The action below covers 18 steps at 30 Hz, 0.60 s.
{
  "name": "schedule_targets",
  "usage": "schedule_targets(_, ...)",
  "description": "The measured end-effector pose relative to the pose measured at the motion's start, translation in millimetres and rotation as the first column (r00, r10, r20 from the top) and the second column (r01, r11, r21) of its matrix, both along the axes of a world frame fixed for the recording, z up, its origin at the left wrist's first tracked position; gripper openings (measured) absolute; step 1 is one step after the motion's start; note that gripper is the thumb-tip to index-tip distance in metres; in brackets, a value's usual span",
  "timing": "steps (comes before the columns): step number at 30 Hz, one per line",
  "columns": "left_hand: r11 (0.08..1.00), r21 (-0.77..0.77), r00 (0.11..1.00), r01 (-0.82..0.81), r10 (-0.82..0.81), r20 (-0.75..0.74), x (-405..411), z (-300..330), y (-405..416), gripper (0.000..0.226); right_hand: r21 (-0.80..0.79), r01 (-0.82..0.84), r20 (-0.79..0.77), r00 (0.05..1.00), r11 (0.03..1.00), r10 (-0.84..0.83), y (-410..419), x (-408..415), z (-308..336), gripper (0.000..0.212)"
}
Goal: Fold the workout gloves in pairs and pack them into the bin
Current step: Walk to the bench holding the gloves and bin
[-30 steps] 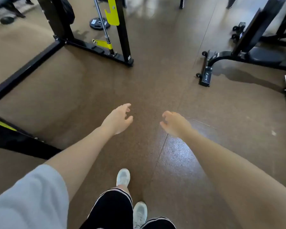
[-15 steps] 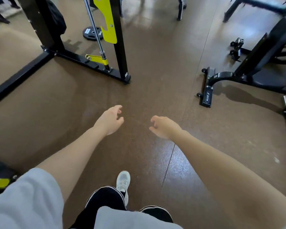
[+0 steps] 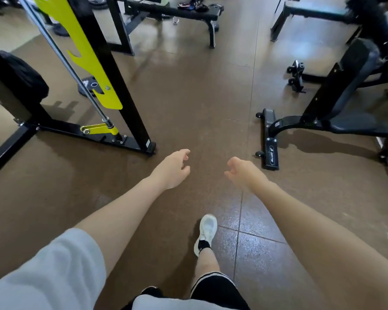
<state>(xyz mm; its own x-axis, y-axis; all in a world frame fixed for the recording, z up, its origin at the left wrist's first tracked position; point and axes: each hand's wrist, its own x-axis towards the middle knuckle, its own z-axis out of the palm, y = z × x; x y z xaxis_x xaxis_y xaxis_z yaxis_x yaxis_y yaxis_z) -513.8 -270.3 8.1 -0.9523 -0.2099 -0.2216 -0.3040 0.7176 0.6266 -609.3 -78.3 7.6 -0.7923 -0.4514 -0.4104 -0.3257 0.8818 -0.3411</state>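
**Folding not yet begun**

Nothing is held: the left hand (image 3: 173, 168) and right hand (image 3: 244, 172) are loosely curled above the floor (image 3: 199, 97). Small dark items, possibly gloves (image 3: 192, 5), are seen on a distant flat bench (image 3: 177, 12). No bin is visible.

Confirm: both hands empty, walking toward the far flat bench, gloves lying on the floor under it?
Not quite. In the head view the gloves lie on top of the flat bench, not under it. Left hand and right hand are empty.

Small white logo text, possibly "BRTW", on bench foot (image 3: 271, 153).
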Motion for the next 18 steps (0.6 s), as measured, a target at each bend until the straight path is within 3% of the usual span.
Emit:
schedule_targets(9, 0.998, -0.033, 0.997, -0.059, 0.060, 0.044, -211, 22, -37, 0.052, 0.035, -0.015, 0.026, 1.000, 0.999, 0.014, -25, -233, 33, 0.045)
schedule_targets(18, 0.959, -0.049, 0.960, -0.278, 0.279, 0.025, -337, 25, -129, 0.050, -0.086, -0.117, 0.045, 0.992, 0.989, 0.121, -105, -373, 44, 0.042)
